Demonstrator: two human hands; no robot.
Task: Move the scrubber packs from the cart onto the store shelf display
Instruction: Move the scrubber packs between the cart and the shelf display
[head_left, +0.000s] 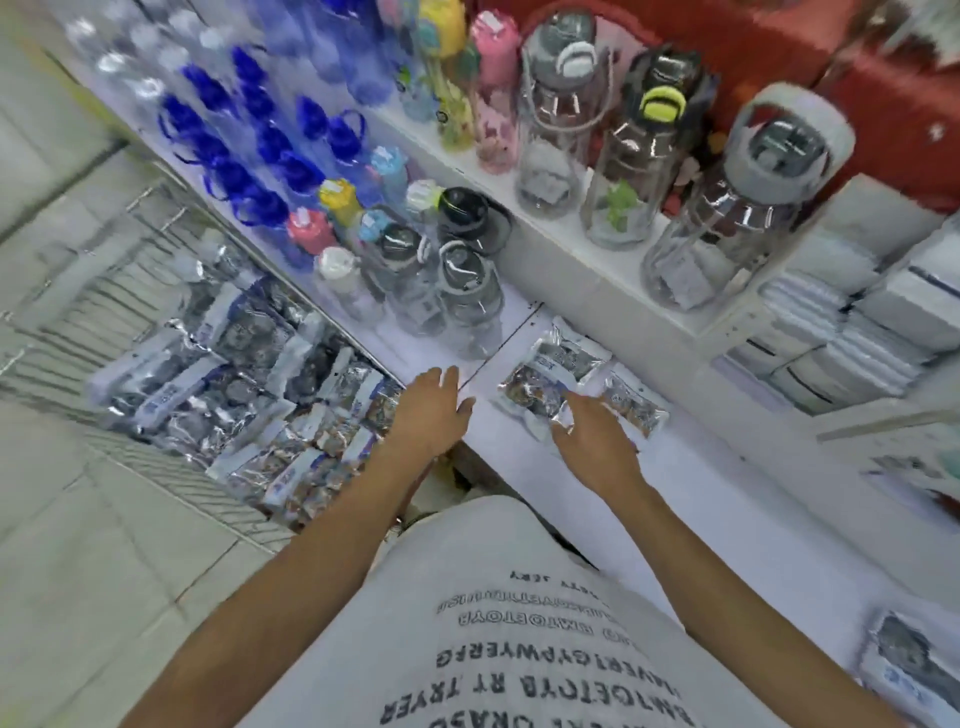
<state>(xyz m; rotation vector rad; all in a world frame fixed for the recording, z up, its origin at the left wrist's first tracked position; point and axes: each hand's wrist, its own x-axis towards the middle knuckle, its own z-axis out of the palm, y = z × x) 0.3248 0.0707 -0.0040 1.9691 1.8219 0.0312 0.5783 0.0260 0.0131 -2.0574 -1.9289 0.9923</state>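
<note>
A wire cart (78, 332) at the left holds several shiny scrubber packs (228, 384) with white and blue labels. On the white shelf (701, 493) lie a few scrubber packs (550, 379) in a small pile. My right hand (592, 441) reaches over that pile, its fingertips touching the nearest pack with the fingers fairly straight. My left hand (431, 410) hovers flat and empty over the shelf's left edge, between the cart and the pile. Another scrubber pack (914, 670) lies on the shelf at the bottom right.
Clear water bottles with grey, black, blue and coloured lids (457, 275) stand on the shelf just behind my hands, and more on the tier above (727, 208). Stacked white boxes (857, 332) fill the right side. Tiled floor (78, 571) lies at the left.
</note>
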